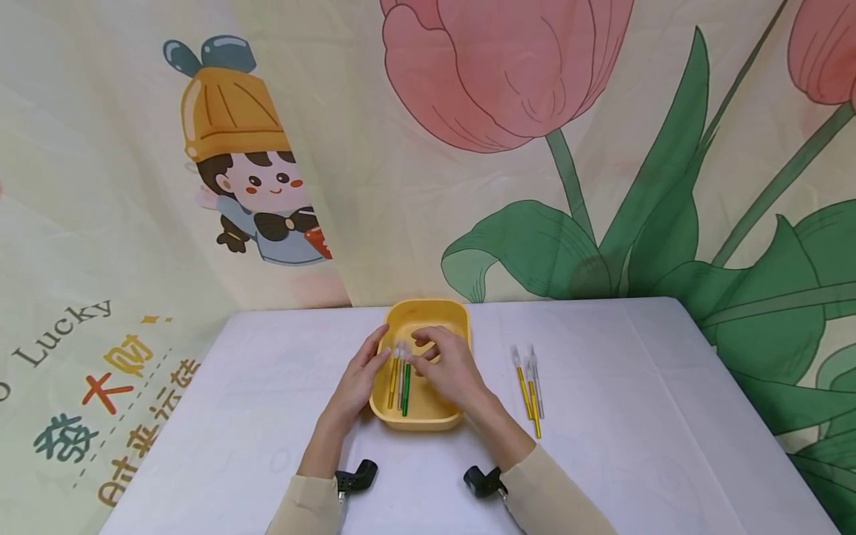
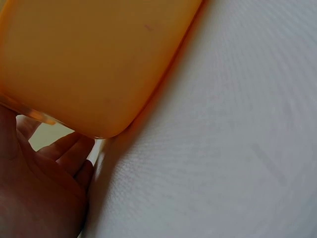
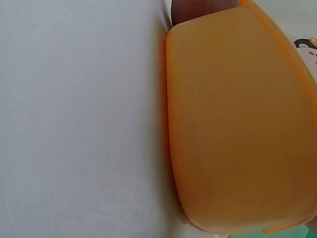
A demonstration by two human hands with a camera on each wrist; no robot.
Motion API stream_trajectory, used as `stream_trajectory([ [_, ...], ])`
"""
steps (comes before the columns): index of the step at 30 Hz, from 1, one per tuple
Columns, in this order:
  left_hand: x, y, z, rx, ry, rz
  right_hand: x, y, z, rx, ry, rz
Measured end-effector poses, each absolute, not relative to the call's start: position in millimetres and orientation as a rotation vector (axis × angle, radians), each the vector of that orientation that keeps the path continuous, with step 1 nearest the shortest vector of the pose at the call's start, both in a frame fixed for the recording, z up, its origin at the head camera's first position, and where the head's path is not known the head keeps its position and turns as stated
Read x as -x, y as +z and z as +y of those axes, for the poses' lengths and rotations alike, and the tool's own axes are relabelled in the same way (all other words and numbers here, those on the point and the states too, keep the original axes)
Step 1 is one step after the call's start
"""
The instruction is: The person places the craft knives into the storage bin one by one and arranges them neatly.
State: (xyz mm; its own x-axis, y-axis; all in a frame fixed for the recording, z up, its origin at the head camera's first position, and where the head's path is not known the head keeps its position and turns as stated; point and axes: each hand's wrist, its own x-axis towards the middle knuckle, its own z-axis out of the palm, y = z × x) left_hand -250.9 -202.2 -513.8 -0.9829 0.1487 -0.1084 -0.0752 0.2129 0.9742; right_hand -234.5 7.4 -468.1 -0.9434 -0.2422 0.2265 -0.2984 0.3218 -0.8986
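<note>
A yellow plastic tray stands near the back of the table. My left hand grips its left side, thumb at the rim; in the left wrist view the fingers lie along the outer wall. Inside, a yellow pen, a greyish clear pen and a green pen lie side by side, their clear ends away from me. From the right, my right hand reaches over the rim, bent fingertips at the green pen's clear end, apparently pinching it. The right wrist view shows mostly the tray's outer wall.
To the right of the tray, two yellow pens and a clear pen lie close together on the white tablecloth. A printed fabric backdrop hangs behind the table's back edge.
</note>
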Motion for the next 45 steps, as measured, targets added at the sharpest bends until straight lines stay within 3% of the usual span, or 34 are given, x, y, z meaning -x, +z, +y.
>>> stream_trajectory([
  [20,250,-514,-202,-0.052,1.871,2.3,229,-467,12,-0.555,1.735,-2.418],
  [45,251,-514,-202,-0.044,1.857,2.322,234,-459,50,-0.348,1.859,-2.287],
])
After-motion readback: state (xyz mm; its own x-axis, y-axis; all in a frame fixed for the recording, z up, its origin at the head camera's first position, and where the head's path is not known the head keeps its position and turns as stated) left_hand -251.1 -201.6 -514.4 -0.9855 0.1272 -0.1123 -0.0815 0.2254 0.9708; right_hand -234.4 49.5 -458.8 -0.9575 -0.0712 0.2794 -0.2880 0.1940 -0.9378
